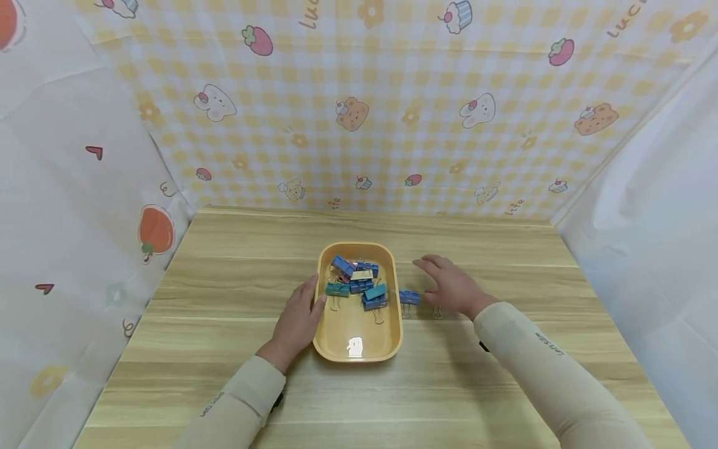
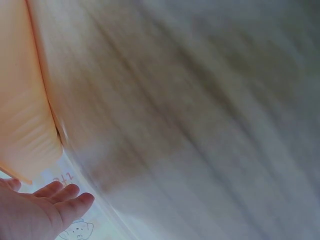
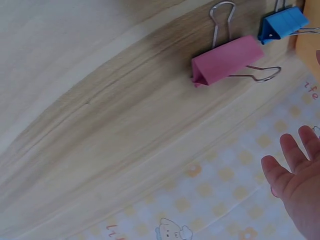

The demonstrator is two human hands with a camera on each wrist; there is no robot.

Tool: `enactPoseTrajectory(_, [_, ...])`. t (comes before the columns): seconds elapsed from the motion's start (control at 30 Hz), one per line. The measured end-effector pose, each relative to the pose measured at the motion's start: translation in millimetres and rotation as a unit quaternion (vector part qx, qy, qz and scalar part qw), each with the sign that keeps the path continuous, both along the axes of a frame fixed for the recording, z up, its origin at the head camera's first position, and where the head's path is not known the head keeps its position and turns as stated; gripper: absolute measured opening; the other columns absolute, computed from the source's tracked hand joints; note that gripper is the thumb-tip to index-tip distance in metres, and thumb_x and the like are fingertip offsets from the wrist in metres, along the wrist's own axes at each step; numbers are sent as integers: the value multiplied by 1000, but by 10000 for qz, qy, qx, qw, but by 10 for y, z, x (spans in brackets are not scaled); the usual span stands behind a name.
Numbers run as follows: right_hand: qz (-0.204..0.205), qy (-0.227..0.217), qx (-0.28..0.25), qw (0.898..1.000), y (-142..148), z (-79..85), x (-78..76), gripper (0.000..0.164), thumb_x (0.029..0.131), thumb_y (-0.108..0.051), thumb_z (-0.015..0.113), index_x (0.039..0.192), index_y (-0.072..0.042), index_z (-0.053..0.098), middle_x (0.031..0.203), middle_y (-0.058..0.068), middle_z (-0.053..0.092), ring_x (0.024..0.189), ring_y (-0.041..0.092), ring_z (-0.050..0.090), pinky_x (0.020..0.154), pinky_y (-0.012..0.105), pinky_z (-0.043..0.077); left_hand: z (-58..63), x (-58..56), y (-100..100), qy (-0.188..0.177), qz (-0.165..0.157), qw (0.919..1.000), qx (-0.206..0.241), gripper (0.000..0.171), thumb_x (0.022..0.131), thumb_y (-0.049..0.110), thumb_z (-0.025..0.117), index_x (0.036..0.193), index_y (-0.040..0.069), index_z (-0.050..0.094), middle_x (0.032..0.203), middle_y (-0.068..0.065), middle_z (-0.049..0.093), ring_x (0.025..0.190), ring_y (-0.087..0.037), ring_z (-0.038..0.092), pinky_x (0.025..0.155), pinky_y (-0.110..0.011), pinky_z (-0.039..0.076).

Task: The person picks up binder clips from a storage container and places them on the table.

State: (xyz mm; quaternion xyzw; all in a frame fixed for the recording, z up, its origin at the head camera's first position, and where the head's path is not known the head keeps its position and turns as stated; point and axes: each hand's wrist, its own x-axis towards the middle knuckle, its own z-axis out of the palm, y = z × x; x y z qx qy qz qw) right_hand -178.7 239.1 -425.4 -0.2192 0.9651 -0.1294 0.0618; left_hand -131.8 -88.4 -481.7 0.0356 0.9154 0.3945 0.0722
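A yellow tray point(image 1: 357, 337) holds several binder clips, among them a blue clip point(image 1: 343, 266), a teal clip point(image 1: 338, 289) and a pale yellow clip point(image 1: 362, 274). At the tray's left side rests my left hand point(image 1: 297, 317), its fingers straight along the outer wall and the thumb at the rim. Right of the tray, my right hand point(image 1: 453, 288) is over the table with fingers extended, holding nothing. Near it lies a pink binder clip point(image 3: 227, 60), mostly hidden by the hand in the head view. Between that clip and the tray is another blue binder clip point(image 1: 409, 297).
The wood-grain table point(image 1: 224, 280) meets a yellow checked cloth point(image 1: 381, 143) at the back. White cloth point(image 1: 67, 206) hangs on the left, and plain white sheeting point(image 1: 650, 206) on the right.
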Motion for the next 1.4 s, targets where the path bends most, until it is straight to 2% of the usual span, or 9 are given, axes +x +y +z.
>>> enactPoseTrajectory(0.13, [-26,-47,-19,10000,-39,47,-22,72,82,-19,75,145,-7,42,146,20,39,132,40,40,104,55,38,12,3,2,-21,10,10000,19,60,104,33,40,155,12,19,153,-21,29,139,-41,30,110,-56,29])
enactPoseTrajectory(0.4, [2,244,-159,9996,-139,116,-88,73,80,-18,76,145,-10,43,145,17,41,130,37,43,105,53,39,0,7,1,-29,23,10000,-33,60,104,34,40,155,12,19,154,-20,28,139,-40,30,111,-56,28])
enactPoseTrajectory(0.73, [18,153,-436,9989,-368,250,-106,74,82,-20,74,147,-13,40,149,13,38,134,35,39,107,51,37,-18,-1,-2,177,-17,9998,-46,60,104,34,40,154,9,22,149,-23,34,136,-41,36,109,-55,32])
enactPoseTrajectory(0.93, [99,214,-469,9986,-509,320,-110,75,82,-23,75,148,-14,39,151,13,36,135,35,39,105,50,40,-17,4,-4,183,-12,9998,-33,60,103,34,40,154,9,22,149,-23,34,136,-41,36,109,-56,32])
enactPoseTrajectory(1.17, [256,76,-664,9974,-697,366,-128,76,83,-22,76,148,-15,37,151,11,34,134,33,40,103,48,42,-23,5,-4,199,-10,9998,-16,60,103,34,41,154,9,22,149,-22,35,135,-41,36,108,-56,32])
enactPoseTrajectory(1.4, [374,139,-532,9978,-855,415,-139,73,85,-27,73,148,-15,38,150,11,36,133,31,41,104,45,43,-29,3,-3,259,-27,9997,-20,59,103,32,42,154,8,22,148,-23,36,135,-41,37,108,-56,33])
